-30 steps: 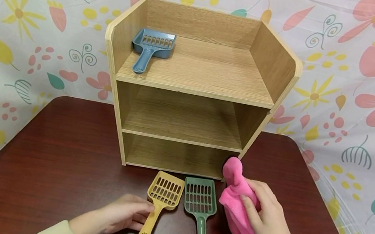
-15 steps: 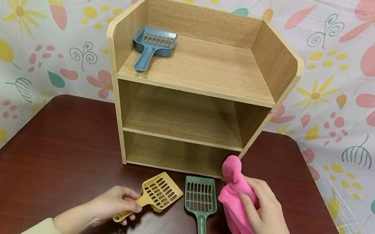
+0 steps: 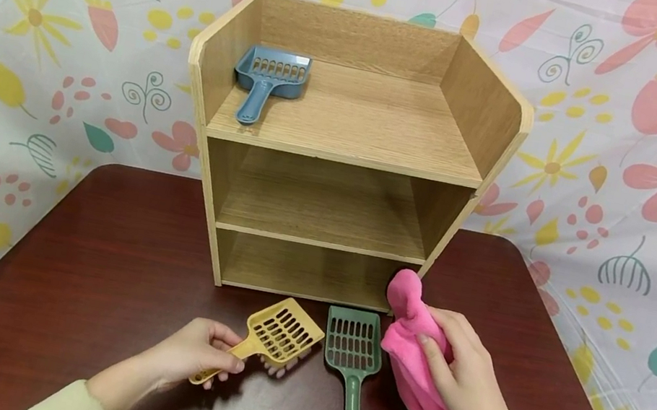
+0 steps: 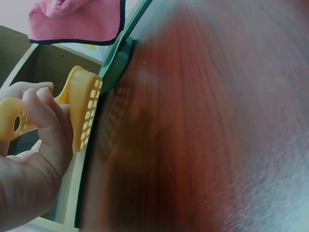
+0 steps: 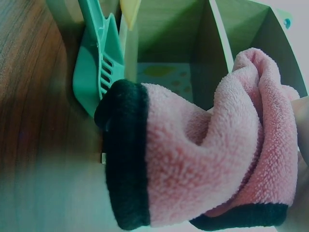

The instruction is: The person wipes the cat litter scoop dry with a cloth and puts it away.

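Observation:
My left hand (image 3: 182,359) grips the handle of a yellow litter scoop (image 3: 284,331). The scoop is tilted, its slotted head pointing up and to the right, and the left wrist view shows it raised off the tabletop. To its right a green litter scoop (image 3: 353,347) lies on the table, handle toward me. A bunched pink cloth (image 3: 413,377) with a dark edge is pinched in my right hand (image 3: 464,386). In the right wrist view the cloth (image 5: 193,154) hides most of that hand's fingers.
A wooden shelf unit (image 3: 343,158) with three levels stands on the dark red table (image 3: 116,248), close behind the scoops. On its top level, at the left, sits a blue litter scoop (image 3: 272,78). A flower-patterned sheet (image 3: 585,96) hangs behind.
My left hand has taken hold of the yellow scoop's handle, lifted it and swung the handle out to the left. The right hand with the pink cloth has barely moved.

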A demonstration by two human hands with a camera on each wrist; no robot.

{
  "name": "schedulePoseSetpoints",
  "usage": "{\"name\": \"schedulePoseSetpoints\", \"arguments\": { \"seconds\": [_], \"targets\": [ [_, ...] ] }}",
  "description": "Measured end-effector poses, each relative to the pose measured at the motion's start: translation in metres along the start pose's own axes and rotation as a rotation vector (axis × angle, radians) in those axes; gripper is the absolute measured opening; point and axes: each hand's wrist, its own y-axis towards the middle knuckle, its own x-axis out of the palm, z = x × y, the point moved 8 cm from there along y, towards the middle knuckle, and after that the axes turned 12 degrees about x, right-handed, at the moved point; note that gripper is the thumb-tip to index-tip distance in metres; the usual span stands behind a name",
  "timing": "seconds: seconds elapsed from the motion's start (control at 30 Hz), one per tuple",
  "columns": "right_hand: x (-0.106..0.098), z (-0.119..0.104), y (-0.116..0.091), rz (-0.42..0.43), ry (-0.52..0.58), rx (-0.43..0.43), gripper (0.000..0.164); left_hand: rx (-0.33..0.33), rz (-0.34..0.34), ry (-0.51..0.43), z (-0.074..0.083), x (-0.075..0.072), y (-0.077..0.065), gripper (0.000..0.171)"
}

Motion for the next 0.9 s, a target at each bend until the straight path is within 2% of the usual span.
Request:
{"name": "schedulePoseSetpoints", "arguments": {
  "seconds": [0.13,0.33,0.43,0.73,0.9],
  "targets": [
    [0.0,-0.001,0.001,-0.001,0.004,-0.003,0.048,0.061,0.014,0.075,0.01,-0.005,0.002,0.035],
    [0.002,-0.005,0.004,-0.003,0.015,-0.015,0.046,0.223,-0.01,0.252,0.037,0.0,0.007,0.031],
    [0.004,-0.008,0.006,-0.008,0.016,-0.02,0.044,0.286,-0.033,0.315,0.05,0.006,0.01,0.032],
    [0.018,-0.019,0.014,-0.079,-0.016,-0.043,0.044,0.377,-0.106,0.384,0.071,0.034,0.019,0.033],
    [0.029,-0.022,0.015,-0.105,-0.035,-0.044,0.042,0.493,-0.14,0.422,0.079,0.048,0.018,0.03]
  ]
}}
